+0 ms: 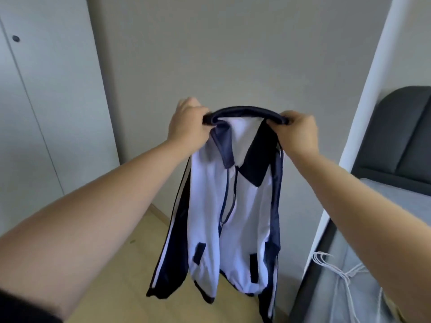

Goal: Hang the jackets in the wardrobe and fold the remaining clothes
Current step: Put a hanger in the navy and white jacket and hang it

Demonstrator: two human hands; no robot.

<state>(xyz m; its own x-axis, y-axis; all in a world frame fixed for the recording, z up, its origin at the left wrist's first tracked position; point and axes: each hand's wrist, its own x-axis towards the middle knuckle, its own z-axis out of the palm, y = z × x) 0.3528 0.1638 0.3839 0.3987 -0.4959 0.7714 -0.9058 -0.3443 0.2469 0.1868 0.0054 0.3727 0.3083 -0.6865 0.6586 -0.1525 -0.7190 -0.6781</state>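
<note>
Holding a jacket up by the collar

Both hands are raised in front of a plain grey wall. The left hand (189,127) has its fingers curled tight round one end of the dark collar of a white and navy zip-up track jacket (233,206), and the right hand (300,134) grips the other end the same way. The jacket hangs free in the air between them, its front towards the camera and the zip partly open, above the pale wooden floor (116,264). Pale grey wardrobe doors (35,113) stand shut at the left. At the right, white wire hangers (326,259) lie on a grey bed (394,190) with a dark padded headboard (401,136).
</note>
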